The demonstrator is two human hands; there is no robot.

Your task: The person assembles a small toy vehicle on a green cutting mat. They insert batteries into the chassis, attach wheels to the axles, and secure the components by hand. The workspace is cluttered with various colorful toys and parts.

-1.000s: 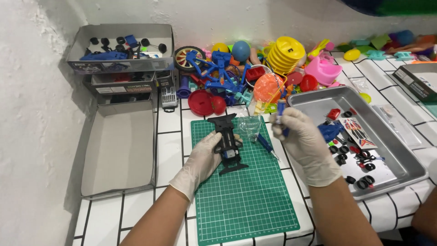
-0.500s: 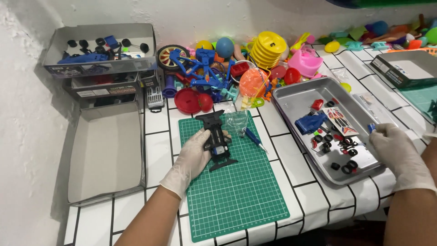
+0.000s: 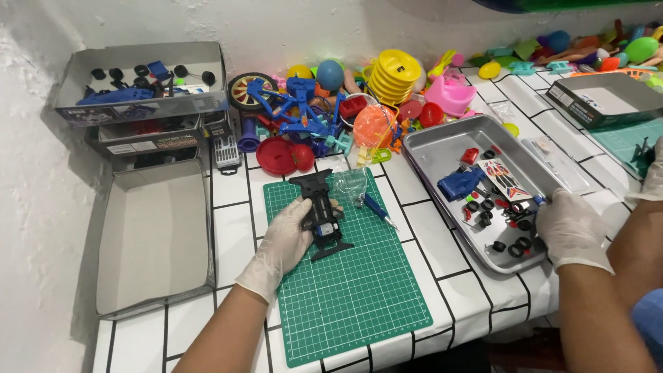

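Holding: my left hand (image 3: 286,238), in a white glove, closes its grip around a black toy car chassis (image 3: 320,213) and keeps it down on the green cutting mat (image 3: 345,290).
Reaching: my right hand (image 3: 568,228), also gloved, is at the near edge of the metal tray (image 3: 442,148); its fingers curl over the small parts there, but I cannot tell if the grip is closed on one of them.
Chassis state: I see a small blue and silver part, perhaps a motor, sitting in its middle; no wheels are on it.
Progress: I judge the assembly as at an early stage, because the black tyres (image 3: 487,207), the blue body piece (image 3: 459,184) and the sticker sheet (image 3: 503,177) are all lying in the tray.
Beside the chassis: a clear plastic bag (image 3: 350,185) and a blue screwdriver (image 3: 376,209) lie on the mat, near to it.
Around: a heap of colourful plastic toys (image 3: 345,110) fills the back of the table (image 3: 235,228); an open grey box (image 3: 152,235) stands on the left.
In the way: nothing lies between the chassis and the tray.
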